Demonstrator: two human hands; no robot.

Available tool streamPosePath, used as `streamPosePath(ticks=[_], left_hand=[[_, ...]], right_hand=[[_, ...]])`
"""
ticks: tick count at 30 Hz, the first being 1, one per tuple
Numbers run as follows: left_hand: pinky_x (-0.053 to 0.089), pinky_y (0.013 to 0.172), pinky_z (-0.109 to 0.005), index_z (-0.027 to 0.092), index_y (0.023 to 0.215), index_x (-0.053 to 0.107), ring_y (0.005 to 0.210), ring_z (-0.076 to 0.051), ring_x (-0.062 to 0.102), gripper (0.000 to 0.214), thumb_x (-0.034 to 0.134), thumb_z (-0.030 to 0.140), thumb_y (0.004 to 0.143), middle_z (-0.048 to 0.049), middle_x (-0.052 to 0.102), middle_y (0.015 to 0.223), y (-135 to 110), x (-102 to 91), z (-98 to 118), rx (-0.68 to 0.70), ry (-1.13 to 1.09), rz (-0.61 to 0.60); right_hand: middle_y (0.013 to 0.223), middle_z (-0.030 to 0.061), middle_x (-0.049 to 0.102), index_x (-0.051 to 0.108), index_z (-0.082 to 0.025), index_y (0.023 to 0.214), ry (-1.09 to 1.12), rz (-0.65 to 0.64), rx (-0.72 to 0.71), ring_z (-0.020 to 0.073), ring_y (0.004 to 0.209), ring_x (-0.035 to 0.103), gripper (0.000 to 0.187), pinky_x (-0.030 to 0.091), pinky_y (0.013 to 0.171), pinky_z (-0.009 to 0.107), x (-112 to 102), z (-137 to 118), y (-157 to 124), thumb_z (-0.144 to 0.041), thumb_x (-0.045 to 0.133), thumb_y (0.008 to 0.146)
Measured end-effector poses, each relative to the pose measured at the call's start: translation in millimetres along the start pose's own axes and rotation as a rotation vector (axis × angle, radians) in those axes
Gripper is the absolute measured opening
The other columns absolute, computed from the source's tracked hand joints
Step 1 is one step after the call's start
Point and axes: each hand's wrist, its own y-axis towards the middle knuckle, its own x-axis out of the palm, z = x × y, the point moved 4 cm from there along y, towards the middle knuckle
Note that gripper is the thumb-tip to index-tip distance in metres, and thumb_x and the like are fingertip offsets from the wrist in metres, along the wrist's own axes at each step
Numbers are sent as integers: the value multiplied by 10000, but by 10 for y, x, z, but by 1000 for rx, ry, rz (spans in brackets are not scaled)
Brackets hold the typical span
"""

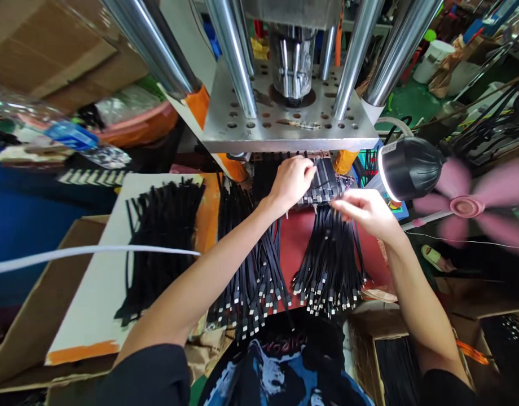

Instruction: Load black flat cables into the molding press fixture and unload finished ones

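My left hand [292, 181] is closed, its fingertips curled down on a row of black cables [325, 175] laid in the fixture under the press plate. What those fingertips pinch is hidden. To its right, my right hand [365, 210] has thumb and index finger drawn together at the front edge of the fixture, just above a hanging bundle of black USB cables [329, 265]. Whatever sits between them is too small to make out. A second bundle of USB cables [255, 270] hangs below my left forearm, its metal plugs pointing toward me.
A steel press plate [289, 132] on thick posts stands right above my hands. At right are a black lamp [412, 168] and a spinning pink fan [466, 206]. More black cables [162, 242] lie on a white board [90, 304] at left. Cardboard boxes [365, 344] flank my lap.
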Motion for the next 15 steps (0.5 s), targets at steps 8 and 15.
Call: streamPosePath(ticks=[8, 15], left_hand=[[551, 1187, -446, 150, 1513, 560, 1403, -272, 636, 466, 562, 265, 1061, -177, 622, 1541, -481, -128, 65, 385, -57, -120], [404, 1297, -509, 79, 1483, 608, 1560, -331, 471, 471, 559, 339, 1093, -199, 525, 1655, -665, -76, 148, 583, 339, -317]], right_hand=[[603, -38, 578, 619, -226, 698, -29, 1, -97, 129, 550, 517, 478, 421, 576, 285, -118, 287, 978, -630, 746, 919], [553, -58, 514, 603, -221, 675, -215, 138, -199, 126, 546, 437, 465, 383, 620, 289, -103, 484, 1156, -555, 721, 976]])
